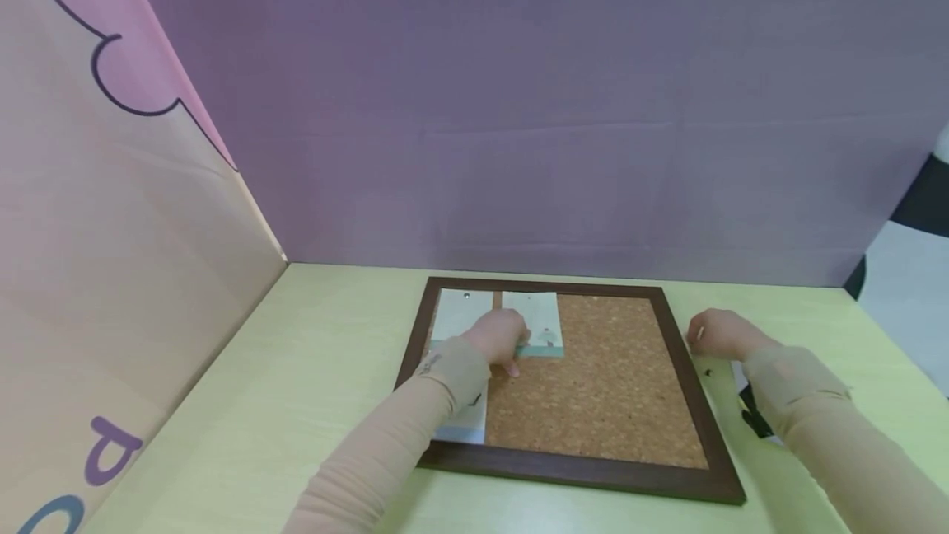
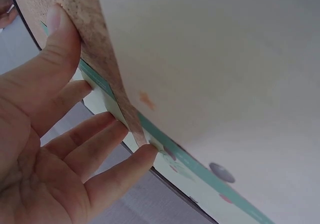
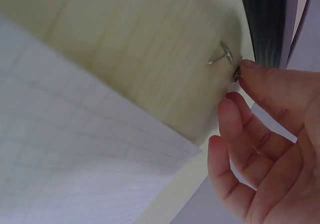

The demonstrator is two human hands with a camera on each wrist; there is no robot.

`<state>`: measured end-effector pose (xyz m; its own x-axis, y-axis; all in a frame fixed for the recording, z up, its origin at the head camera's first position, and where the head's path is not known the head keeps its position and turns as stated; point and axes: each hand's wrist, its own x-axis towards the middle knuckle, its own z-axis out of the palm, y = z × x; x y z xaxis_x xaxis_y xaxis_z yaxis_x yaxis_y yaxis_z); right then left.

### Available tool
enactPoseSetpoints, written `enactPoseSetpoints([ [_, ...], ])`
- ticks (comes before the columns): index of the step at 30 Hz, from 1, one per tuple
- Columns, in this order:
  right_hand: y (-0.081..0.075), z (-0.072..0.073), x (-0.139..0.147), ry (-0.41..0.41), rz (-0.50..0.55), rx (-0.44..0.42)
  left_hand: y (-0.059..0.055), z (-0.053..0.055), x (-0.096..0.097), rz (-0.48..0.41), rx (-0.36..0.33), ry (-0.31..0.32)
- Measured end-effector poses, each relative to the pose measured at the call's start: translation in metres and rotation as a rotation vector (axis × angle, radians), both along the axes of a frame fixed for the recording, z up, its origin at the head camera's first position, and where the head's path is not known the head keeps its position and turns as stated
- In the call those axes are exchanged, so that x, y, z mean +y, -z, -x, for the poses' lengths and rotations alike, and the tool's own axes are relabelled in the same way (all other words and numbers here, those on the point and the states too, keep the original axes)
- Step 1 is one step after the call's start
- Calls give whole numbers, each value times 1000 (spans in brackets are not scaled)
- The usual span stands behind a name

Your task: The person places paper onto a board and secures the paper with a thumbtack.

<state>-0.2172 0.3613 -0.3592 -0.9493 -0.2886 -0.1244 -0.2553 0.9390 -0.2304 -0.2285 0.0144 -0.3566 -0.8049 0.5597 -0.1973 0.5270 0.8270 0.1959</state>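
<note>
A cork board (image 1: 593,386) in a dark brown frame lies on the table. My left hand (image 1: 498,336) reaches over its left part, fingertips on the light paper cards along the top, fingers nearly straight in the left wrist view. One card (image 1: 463,311) carries a metal thumbtack (image 1: 466,295); beside it is a card with a green band (image 1: 544,323). A paper sheet (image 1: 465,428) lies below, partly under my left arm. Right of the frame, my right hand (image 1: 726,334) pinches a thumbtack (image 3: 236,75) between thumb and forefinger. Another thumbtack (image 3: 226,53) lies close by on the table.
Under my right wrist lies a sheet with a black and yellow picture (image 1: 754,414); grid-lined paper (image 3: 100,134) shows in the right wrist view. A purple cloth backdrop (image 1: 519,122) stands behind the table (image 1: 326,328), with a printed panel (image 1: 133,254) along the left.
</note>
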Motion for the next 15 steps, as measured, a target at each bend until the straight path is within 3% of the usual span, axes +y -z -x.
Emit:
enactPoseSetpoints([
  [15, 3, 1, -1, 14, 32, -23, -1, 1, 0, 24, 13, 16],
])
